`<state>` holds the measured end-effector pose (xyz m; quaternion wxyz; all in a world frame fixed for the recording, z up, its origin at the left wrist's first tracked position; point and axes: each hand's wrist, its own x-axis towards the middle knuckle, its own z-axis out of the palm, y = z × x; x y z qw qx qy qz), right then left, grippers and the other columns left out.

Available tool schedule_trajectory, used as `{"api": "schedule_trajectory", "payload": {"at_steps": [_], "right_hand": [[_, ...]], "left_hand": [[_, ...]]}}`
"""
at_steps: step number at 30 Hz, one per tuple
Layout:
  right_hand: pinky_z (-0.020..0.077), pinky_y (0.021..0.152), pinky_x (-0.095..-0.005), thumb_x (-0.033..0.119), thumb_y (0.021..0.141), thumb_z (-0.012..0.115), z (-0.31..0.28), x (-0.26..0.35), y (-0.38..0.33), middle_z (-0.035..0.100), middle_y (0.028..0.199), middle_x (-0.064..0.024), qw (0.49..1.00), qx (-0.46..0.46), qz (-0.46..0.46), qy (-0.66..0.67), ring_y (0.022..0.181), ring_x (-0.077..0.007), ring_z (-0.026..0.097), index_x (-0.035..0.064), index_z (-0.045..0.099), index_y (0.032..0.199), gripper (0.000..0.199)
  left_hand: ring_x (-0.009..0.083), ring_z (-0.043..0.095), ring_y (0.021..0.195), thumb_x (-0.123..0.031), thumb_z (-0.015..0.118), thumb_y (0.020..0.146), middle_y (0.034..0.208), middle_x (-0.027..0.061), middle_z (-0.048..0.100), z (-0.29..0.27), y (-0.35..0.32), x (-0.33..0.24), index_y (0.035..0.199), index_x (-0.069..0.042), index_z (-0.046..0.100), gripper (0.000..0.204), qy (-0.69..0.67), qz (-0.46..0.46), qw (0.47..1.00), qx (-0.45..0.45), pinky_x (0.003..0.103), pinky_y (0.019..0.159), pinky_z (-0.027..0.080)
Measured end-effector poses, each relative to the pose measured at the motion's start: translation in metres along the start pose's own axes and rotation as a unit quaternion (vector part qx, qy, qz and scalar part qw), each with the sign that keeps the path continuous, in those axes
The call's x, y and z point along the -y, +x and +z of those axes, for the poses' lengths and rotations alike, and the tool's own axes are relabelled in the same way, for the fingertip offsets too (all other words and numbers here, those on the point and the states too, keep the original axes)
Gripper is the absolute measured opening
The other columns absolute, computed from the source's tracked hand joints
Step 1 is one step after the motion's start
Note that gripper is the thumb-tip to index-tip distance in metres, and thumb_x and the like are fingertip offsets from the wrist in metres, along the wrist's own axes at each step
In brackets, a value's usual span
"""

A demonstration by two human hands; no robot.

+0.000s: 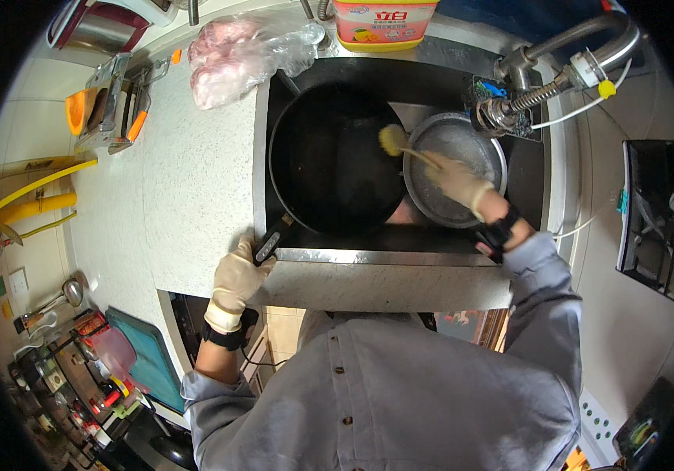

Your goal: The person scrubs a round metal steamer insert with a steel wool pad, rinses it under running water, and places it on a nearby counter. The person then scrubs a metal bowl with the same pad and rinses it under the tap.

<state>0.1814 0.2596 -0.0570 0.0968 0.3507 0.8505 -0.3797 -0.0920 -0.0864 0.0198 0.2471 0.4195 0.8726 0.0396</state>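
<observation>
A large black wok (329,169) sits in the left part of the sink (521,184). At its near-left, my left hand (235,281), in a cream glove, is closed around the black handle (272,239). My right hand (456,182), also gloved, grips a dish brush (392,140) by its thin handle. The brush's yellow head is over the wok's right rim; whether it touches the metal I cannot tell. Beneath my right hand is a round grey metal pot (445,119), with cloudy grey inside.
A faucet (537,67) with a coiled hose reaches over the sink's far right. Behind the sink stands a pink and yellow detergent tub (384,27). Bagged raw meat (231,59) lies on the counter (188,196) at far left, near a knife rack (113,106).
</observation>
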Motion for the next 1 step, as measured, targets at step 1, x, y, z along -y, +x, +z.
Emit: {"api": "schedule_trajectory", "payload": {"at_steps": [1], "right_hand": [[0.0432, 0.095, -0.0486, 0.031, 0.096, 0.047, 0.0054, 0.0214, 0.0114, 0.059, 0.12, -0.0256, 0.998, 0.049, 0.006, 0.043, 0.11, -0.0424, 0.057, 0.0114, 0.04, 0.14, 0.048]], "left_hand": [[0.0323, 0.069, 0.088, -0.025, 0.074, 0.079, 0.099, 0.0159, 0.07, 0.0005, 0.0037, 0.0023, 0.13, -0.008, 0.048, 0.059, 0.049, -0.036, 0.997, 0.046, 0.041, 0.071, 0.055]]}}
